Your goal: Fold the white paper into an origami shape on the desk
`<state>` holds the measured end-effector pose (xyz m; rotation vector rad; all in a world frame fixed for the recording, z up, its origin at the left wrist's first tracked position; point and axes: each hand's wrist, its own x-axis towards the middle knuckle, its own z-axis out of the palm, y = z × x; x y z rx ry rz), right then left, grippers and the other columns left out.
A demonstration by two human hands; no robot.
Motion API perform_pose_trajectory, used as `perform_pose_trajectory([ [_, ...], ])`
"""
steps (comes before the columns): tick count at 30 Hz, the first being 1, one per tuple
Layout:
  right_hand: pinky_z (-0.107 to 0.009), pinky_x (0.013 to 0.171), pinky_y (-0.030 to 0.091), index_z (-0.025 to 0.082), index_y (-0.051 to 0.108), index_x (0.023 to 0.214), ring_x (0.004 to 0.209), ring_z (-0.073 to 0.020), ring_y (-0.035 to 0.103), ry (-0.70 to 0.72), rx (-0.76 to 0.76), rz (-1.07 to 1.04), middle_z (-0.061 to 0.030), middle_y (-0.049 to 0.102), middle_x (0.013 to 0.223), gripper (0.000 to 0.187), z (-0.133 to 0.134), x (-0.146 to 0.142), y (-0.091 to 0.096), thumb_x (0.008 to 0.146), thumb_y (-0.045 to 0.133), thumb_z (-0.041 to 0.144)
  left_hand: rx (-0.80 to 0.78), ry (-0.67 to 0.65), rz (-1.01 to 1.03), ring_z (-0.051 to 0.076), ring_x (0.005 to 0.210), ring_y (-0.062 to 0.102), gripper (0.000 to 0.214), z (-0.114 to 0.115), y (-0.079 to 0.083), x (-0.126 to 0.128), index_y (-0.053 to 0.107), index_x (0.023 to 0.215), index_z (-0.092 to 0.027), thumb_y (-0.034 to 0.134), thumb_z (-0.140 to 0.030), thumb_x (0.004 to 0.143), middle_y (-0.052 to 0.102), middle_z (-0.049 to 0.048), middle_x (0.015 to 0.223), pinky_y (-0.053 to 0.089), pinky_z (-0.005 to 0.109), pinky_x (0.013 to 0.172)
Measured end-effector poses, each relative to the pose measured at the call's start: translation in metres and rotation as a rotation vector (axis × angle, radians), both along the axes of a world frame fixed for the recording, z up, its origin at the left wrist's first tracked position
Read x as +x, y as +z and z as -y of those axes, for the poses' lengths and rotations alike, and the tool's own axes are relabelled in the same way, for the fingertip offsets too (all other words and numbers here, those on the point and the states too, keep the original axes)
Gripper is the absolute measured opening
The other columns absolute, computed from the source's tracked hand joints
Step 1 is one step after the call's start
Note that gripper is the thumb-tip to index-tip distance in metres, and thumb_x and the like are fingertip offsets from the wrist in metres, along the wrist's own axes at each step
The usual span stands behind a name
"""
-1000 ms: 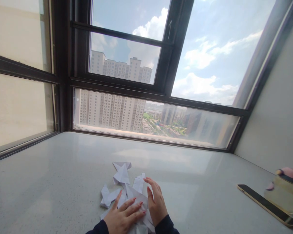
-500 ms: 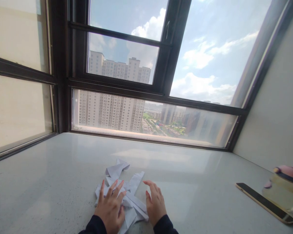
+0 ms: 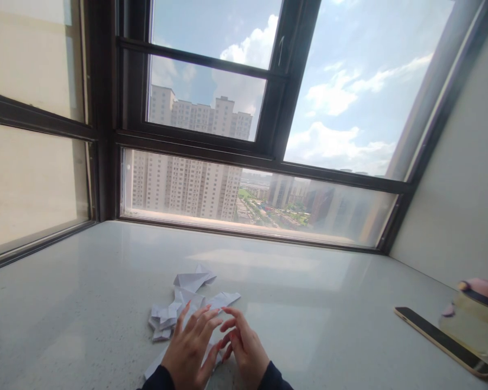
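Note:
White folded paper pieces [image 3: 186, 299] lie in a loose heap on the pale stone sill [image 3: 85, 303], low in the middle of the view. My left hand [image 3: 190, 346] rests on the near end of the heap with its fingers spread and stretched forward. My right hand [image 3: 244, 349] is close beside it on the right, fingers curled inward so their tips meet the left hand's fingers. What sits under those curled fingers is hidden. Both wrists wear dark sleeves.
A phone [image 3: 443, 340] lies flat at the right, beside a yellowish container with a pink lid [image 3: 477, 317] at the frame edge. Dark-framed windows [image 3: 264, 157] close off the sill at the back and left, and a grey wall rises at the right.
The paper heap has shifted left and spread flatter. My left hand stayed on it, while my right hand moved left from the heap's side and curled its fingers against the left hand.

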<state>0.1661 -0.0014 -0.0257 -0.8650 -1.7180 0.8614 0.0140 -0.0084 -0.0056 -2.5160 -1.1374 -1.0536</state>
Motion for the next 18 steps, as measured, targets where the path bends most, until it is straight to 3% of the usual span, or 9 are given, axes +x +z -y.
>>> perform_pose_trajectory([
  [3,-0.021,0.042,0.048,0.023,0.035,0.110,0.057,-0.0105,0.057,-0.043,-0.009,0.047,-0.0036,0.051,0.083,0.035,0.000,0.001,0.001,0.076,0.031,0.016,-0.083,-0.035,-0.112,0.022,0.108,0.037,0.043,-0.003,-0.012,0.000,0.039,0.113,-0.025,0.044,-0.033,0.071,0.049,0.0005,0.114,0.002,0.048,0.097],
  [9,-0.024,0.055,0.047,0.018,0.046,0.099,0.058,-0.0106,0.054,-0.353,0.083,0.182,-0.0031,0.052,0.077,0.033,-0.004,0.007,-0.001,0.071,0.031,0.007,-0.253,0.064,-0.229,0.026,0.109,0.036,0.041,-0.002,-0.016,-0.002,0.048,0.106,-0.031,0.033,-0.052,0.074,0.050,-0.0003,0.114,-0.001,0.056,0.092],
  [18,-0.023,0.059,0.046,0.017,0.048,0.096,0.061,-0.0116,0.053,-0.372,0.125,0.204,-0.0033,0.053,0.076,0.038,-0.002,0.006,0.000,0.064,0.035,0.002,-0.444,0.130,-0.349,0.027,0.115,0.029,0.056,-0.022,-0.009,-0.034,0.036,0.118,-0.029,0.024,-0.059,0.072,0.030,0.0051,0.129,0.016,0.049,0.092],
])
